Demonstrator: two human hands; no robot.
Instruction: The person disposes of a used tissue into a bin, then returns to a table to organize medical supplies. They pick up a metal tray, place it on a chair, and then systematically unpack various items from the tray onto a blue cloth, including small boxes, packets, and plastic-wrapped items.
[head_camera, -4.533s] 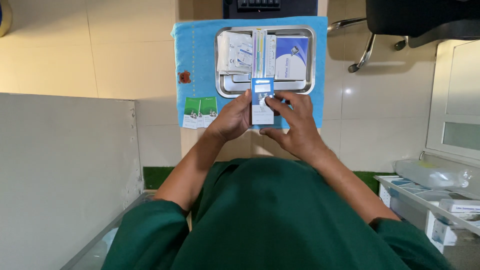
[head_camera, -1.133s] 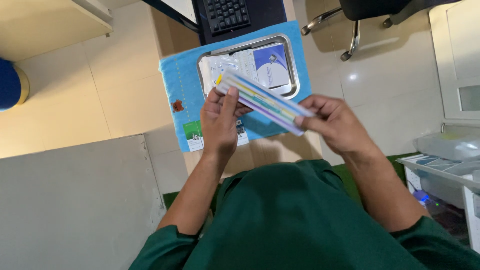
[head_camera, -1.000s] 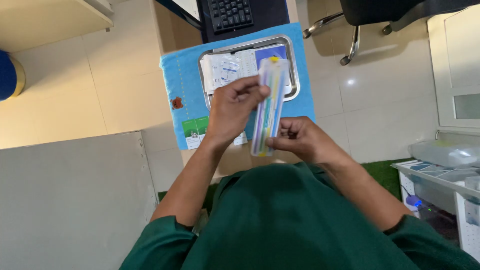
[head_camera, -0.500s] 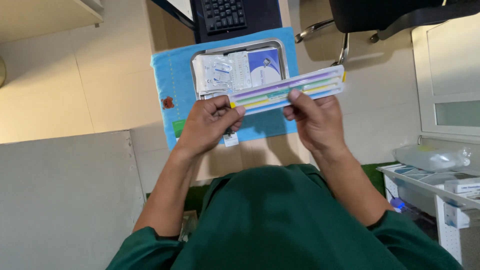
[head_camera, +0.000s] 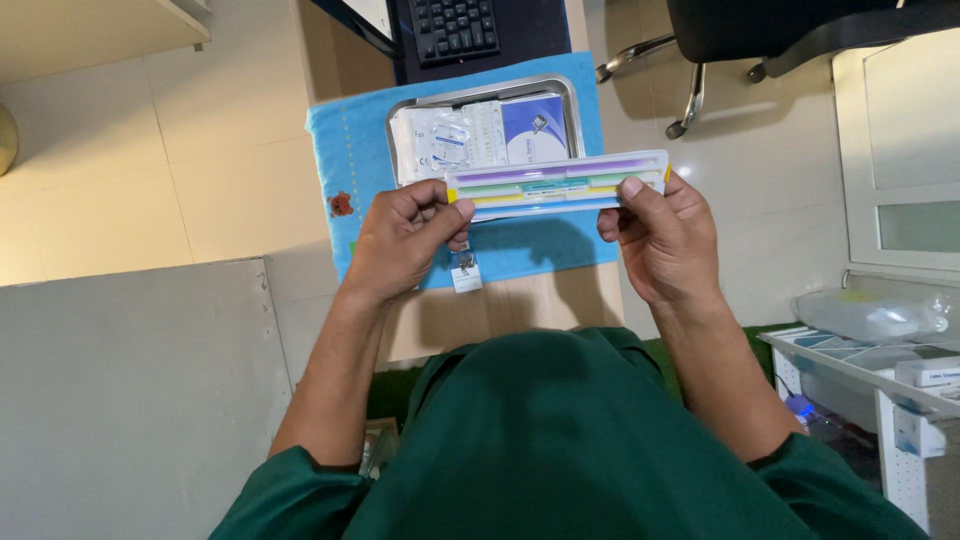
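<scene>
Here, the left hand (head_camera: 405, 235) pinches one end of a long, flat, clear plastic packet with purple, green and yellow strips (head_camera: 557, 183), thumb on top and fingers curled beneath; the right hand (head_camera: 660, 235) pinches the other end the same way. The packet is level, lifted above the desk, lying from nine o'clock to three o'clock between the hands. By my reading, the packet is being held up and looked over; opening it would call for a firm grip at one end and a peel. Just past it, at twelve o'clock, sits a shallow steel tray (head_camera: 395, 110) of sealed white and blue pouches on a blue cloth mat (head_camera: 345, 150). Beyond is a black keyboard (head_camera: 455, 25), cut off by the frame. The packet's contents are hard to make out, and both hands' fingertips are hidden behind it.
</scene>
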